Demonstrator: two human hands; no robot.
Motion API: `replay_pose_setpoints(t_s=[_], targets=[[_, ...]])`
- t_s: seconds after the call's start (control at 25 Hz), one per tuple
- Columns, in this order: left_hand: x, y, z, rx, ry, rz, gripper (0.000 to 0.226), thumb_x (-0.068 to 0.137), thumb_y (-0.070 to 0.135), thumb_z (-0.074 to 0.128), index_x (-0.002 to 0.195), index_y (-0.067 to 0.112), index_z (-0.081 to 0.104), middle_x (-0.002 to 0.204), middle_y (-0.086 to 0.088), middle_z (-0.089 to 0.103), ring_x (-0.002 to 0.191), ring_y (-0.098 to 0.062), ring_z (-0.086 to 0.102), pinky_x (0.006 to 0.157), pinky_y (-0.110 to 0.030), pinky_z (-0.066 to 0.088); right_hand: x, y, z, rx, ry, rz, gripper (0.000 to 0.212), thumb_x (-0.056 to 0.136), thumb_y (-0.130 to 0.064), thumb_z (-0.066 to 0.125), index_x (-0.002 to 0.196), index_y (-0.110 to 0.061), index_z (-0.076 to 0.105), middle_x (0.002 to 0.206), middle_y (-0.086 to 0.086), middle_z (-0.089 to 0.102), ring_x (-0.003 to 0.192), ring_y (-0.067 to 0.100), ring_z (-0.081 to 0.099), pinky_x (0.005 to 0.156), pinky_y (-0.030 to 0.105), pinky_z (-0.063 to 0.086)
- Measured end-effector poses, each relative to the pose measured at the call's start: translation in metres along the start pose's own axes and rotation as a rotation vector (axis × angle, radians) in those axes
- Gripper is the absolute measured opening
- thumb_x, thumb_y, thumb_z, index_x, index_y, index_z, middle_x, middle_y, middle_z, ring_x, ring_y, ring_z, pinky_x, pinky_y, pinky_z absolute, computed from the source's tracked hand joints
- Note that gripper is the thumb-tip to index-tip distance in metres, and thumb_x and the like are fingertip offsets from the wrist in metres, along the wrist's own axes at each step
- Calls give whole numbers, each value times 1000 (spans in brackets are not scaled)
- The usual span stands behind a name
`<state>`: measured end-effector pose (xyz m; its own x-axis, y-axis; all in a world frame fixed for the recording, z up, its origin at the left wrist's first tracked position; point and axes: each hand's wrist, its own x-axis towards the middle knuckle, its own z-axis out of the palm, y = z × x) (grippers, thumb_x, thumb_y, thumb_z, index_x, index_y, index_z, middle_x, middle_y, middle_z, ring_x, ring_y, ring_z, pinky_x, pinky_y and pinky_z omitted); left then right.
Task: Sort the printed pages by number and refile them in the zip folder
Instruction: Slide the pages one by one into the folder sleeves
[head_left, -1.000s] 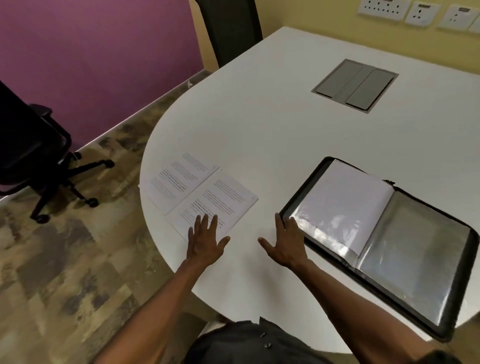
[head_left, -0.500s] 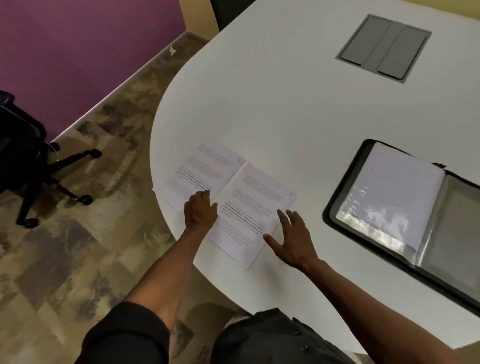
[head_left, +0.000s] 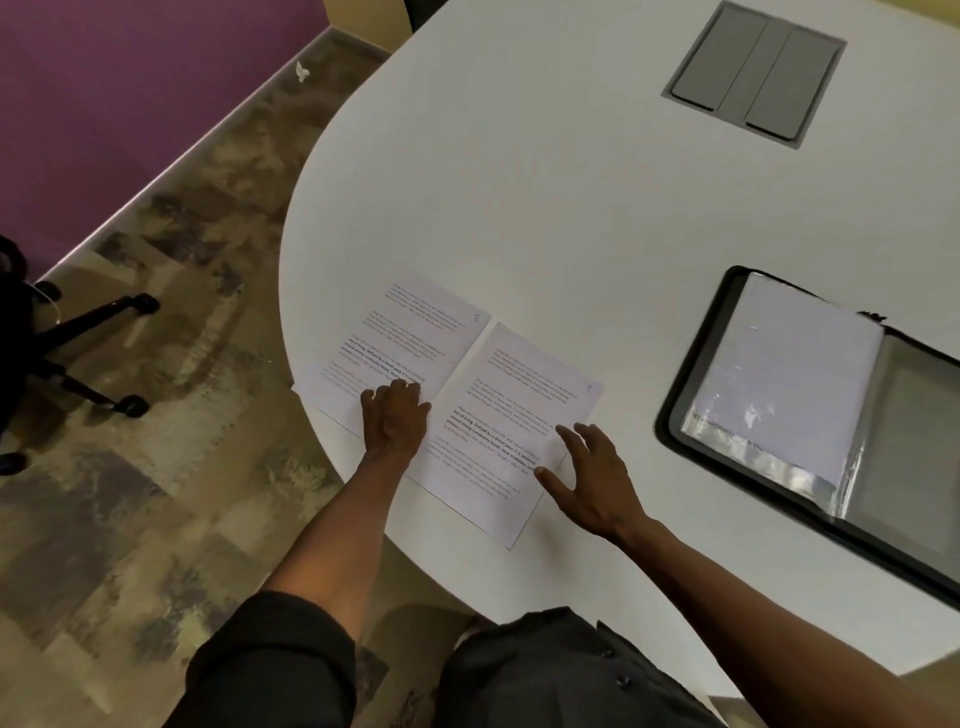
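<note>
Beside the open zip folder on a white surface, two printed pages lie edge to edge: the left hand rests on the farther page, its grip loosely curled and holding nothing, while the right hand spreads a wide, empty grip at the nearer page, which lies just beside the folder's black edge

Operator wears a dark, near-black garment with small dark buttons visible down the front of the torso. The left sleeve is pushed up to about the elbow, leaving the forearm bare. Left hand and right hand are ungloved; no watch or rings observed.
</note>
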<state>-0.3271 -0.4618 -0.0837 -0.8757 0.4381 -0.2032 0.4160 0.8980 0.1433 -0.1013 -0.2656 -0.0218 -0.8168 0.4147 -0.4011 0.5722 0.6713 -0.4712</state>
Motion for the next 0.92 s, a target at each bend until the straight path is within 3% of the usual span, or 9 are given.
replay_pose_setpoints(t_s=[0.08, 0.16, 0.28, 0.4, 0.64, 0.76, 0.92], targets=[[2, 0, -4, -110, 12, -22, 17, 100, 23, 49, 99, 15, 64, 94, 5, 58, 100, -24, 58, 102, -39, 25, 2, -6, 2, 6, -4, -6, 77, 94, -58, 54, 155, -19, 32, 161, 11, 29, 152, 27, 18, 121, 43, 23], [4, 1, -12, -183, 46, -86, 18, 97, 16, 48, 83, 17, 60, 80, 2, 55, 87, -25, 56, 95, -40, 34, 5, -12, 3, 40, -8, 1, 75, 94, -58, 54, 154, -20, 34, 160, 10, 31, 151, 26, 18, 121, 42, 23], [4, 2, -27, -305, 257, -142, 14, 93, 16, 57, 88, 12, 69, 85, -4, 69, 83, -26, 65, 90, -37, 43, 9, -25, 1, 142, 9, -5, 72, 94, -56, 56, 152, -18, 37, 157, 6, 37, 149, 23, 25, 119, 39, 27], [-5, 21, -52, -471, 396, -168, 11, 88, 17, 64, 87, 12, 74, 84, -4, 74, 74, -21, 69, 70, -30, 53, 11, -36, -4, 209, 39, -54, 77, 90, -56, 64, 152, -18, 37, 153, 3, 42, 144, 21, 32, 116, 36, 31], [-46, 111, -76, -806, 282, -188, 13, 90, 24, 67, 84, 15, 75, 84, 2, 74, 67, -8, 64, 59, -16, 47, 4, -50, -13, 271, -18, -57, 111, 69, -73, 74, 157, -24, 25, 160, -1, 34, 145, 18, 34, 115, 37, 33], [-61, 144, -74, -849, 188, -184, 14, 90, 26, 66, 86, 17, 75, 89, 4, 75, 69, -7, 63, 62, -18, 49, -4, -41, -22, 304, 8, -33, 114, 68, -67, 79, 158, -23, 23, 157, -1, 41, 139, 19, 43, 111, 36, 38], [-79, 176, -72, -907, 66, -186, 11, 91, 26, 68, 88, 19, 76, 86, 10, 71, 70, 1, 60, 63, -12, 43, -20, -11, -28, 286, -30, 18, 116, 68, -68, 77, 159, -28, 17, 150, 2, 49, 128, 25, 55, 104, 43, 49]])
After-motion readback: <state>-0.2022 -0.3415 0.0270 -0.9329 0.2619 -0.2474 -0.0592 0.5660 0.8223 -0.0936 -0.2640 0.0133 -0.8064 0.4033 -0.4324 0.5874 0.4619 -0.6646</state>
